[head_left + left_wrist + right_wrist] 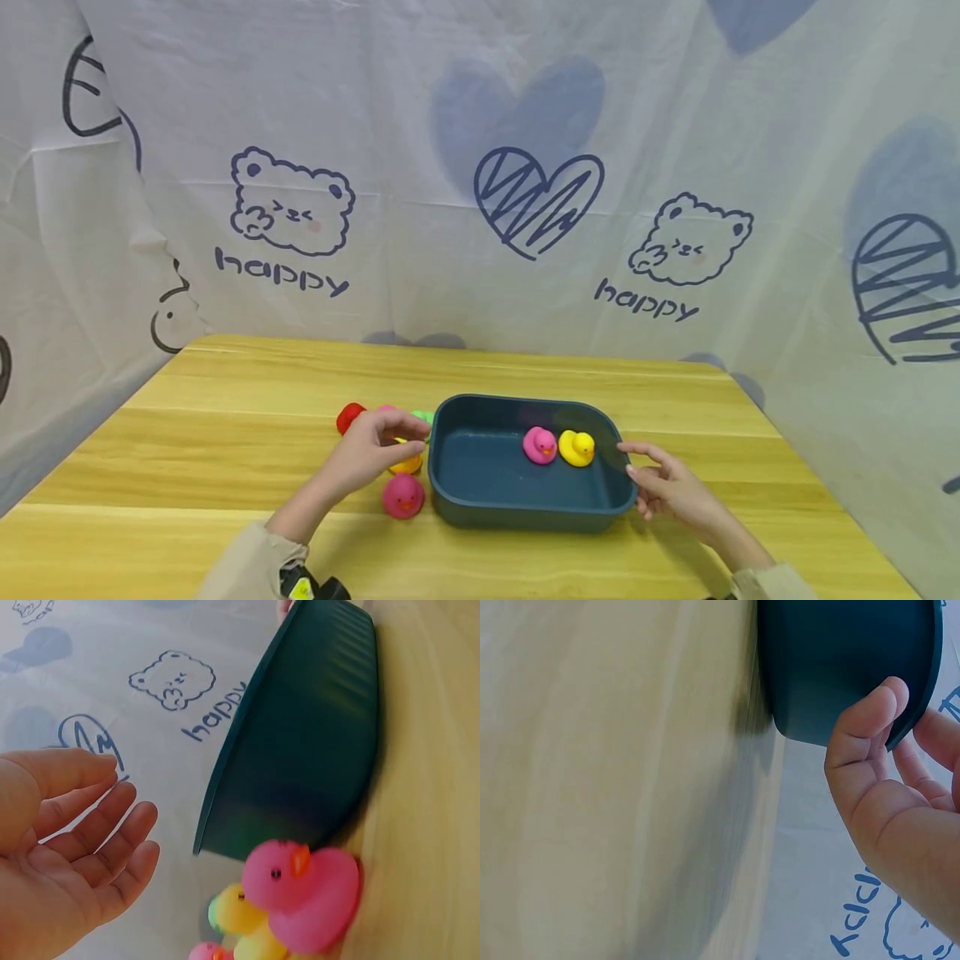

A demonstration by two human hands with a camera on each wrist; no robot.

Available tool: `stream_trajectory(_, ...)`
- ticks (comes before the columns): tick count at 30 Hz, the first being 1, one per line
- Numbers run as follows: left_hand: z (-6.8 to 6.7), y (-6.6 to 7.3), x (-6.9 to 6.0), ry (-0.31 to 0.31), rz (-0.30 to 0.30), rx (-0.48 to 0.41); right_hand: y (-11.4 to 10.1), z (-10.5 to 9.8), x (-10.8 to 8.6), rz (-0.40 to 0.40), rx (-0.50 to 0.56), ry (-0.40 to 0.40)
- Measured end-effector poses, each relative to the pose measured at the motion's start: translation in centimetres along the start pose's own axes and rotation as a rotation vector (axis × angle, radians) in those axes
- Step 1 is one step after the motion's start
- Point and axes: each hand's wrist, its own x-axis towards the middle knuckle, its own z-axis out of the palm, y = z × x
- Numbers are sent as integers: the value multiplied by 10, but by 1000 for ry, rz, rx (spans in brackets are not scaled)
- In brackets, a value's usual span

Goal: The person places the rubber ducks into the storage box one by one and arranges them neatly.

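A dark teal plastic bin (525, 517) stands on the table, with a pink rubber duck (538, 447) and a yellow rubber duck (576, 450) inside. My right hand (667, 487) is at the bin's right end, its curled fingers about the rim in the right wrist view. Just beyond the left end hovers my left hand (363, 454), its relaxed fingers (112, 847) apart from the bin and holding nothing. Around it sit a deep pink duck (403, 497), a yellow-orange duck (406, 461), a red duck (349, 417) and a green one (425, 416); another pink duck is mostly hidden.
The wooden table (187, 450) reaches back to a pale cloth backdrop (405, 167) printed with bears and hearts. Cloth also hangs along both sides. The loose ducks are clustered close to the bin's left wall.
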Motion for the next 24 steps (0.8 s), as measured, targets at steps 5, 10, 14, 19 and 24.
stream_trajectory(5,-9,-3,-10,13,-8,22,1,-1,0,-13,4,-7)
stream_trajectory(10,-14,-6,-16,19,-60,17,0,0,-1,-16,9,-5)
stream_trajectory(14,-16,-8,-20,46,-120,-31,-1,1,-1,-8,9,-2)
stream_trajectory(19,-17,-11,-25,58,-169,-46,-1,1,-1,-8,14,-7)
stream_trajectory(24,-17,-16,-28,35,-157,-24,-2,1,-1,-12,18,-11)
